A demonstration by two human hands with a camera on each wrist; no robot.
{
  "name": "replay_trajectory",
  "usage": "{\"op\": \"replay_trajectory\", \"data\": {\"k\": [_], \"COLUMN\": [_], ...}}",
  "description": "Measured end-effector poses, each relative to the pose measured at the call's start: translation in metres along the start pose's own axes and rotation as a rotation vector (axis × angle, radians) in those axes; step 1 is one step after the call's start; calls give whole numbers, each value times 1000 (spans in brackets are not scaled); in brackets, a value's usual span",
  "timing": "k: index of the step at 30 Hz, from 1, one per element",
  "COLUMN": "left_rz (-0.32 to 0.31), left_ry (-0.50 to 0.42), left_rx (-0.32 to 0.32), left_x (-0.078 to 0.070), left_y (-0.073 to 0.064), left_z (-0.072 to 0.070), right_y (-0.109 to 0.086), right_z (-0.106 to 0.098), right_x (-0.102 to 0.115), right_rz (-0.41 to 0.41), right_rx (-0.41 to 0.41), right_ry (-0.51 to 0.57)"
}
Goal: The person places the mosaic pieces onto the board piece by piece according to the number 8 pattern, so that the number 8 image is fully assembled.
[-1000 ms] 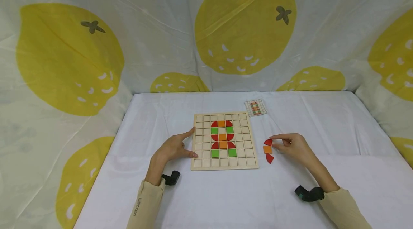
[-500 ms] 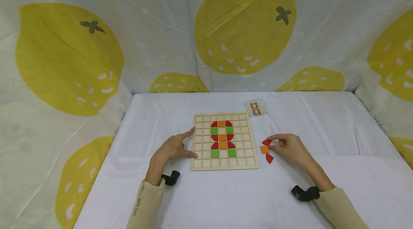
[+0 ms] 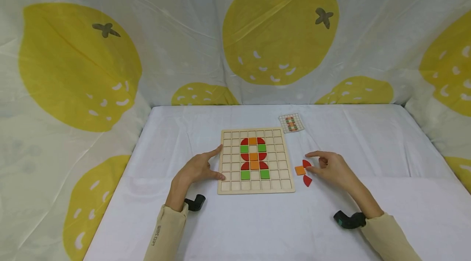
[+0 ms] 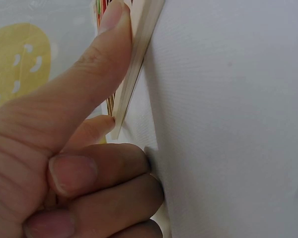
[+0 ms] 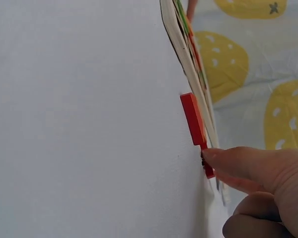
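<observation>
A wooden grid board (image 3: 278,164) lies on the table with red, orange and green tiles in its middle columns. My left hand (image 3: 196,168) touches its left edge with thumb and index finger spread; the other fingers are curled, as the left wrist view shows. Right of the board lie an orange square tile (image 3: 300,170) and two red quarter-circle tiles, one farther back (image 3: 306,163) and one nearer me (image 3: 307,181). My right hand (image 3: 333,166) is over the farther one: its thumb is at that tile and the index fingertip stands apart, just beyond it.
A small pattern card (image 3: 291,123) with a matching grid picture lies behind the board's right corner. White cloth (image 3: 254,228) covers the table. A curtain printed with lemons (image 3: 279,28) hangs behind and at the sides.
The orange square has slid left toward the board, away from the farther red quarter-circle. My right hand has shifted slightly left, and its index finger has lifted off that red tile. My left hand keeps still.
</observation>
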State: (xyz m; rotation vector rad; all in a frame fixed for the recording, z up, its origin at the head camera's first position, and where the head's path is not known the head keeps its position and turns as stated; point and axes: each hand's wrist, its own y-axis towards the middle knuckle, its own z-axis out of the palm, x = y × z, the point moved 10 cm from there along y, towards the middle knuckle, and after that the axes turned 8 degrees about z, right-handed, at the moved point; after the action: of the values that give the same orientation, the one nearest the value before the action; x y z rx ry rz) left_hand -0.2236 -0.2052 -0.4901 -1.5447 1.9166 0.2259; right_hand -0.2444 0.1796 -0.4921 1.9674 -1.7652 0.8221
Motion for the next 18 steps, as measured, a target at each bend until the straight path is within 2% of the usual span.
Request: {"op": "replay_trajectory", "data": {"k": [5,9,15,18], "left_rz": [-10,-20,-20,-16], "left_ry": [10,6,5,2], "left_rx": [1,4,2,2], "left_x": [1,2,3,2], "left_y": [0,0,0,0], "left_z": [0,1,1,1], "right_y": [1,0,1,0], "right_z": [6,8,2,0], "right_x": [2,1,-3,-4], "right_rz": [-49,-50,-5,-1], "right_rx": [39,51,2,9], "right_ry": [45,51,-22,-40]}}
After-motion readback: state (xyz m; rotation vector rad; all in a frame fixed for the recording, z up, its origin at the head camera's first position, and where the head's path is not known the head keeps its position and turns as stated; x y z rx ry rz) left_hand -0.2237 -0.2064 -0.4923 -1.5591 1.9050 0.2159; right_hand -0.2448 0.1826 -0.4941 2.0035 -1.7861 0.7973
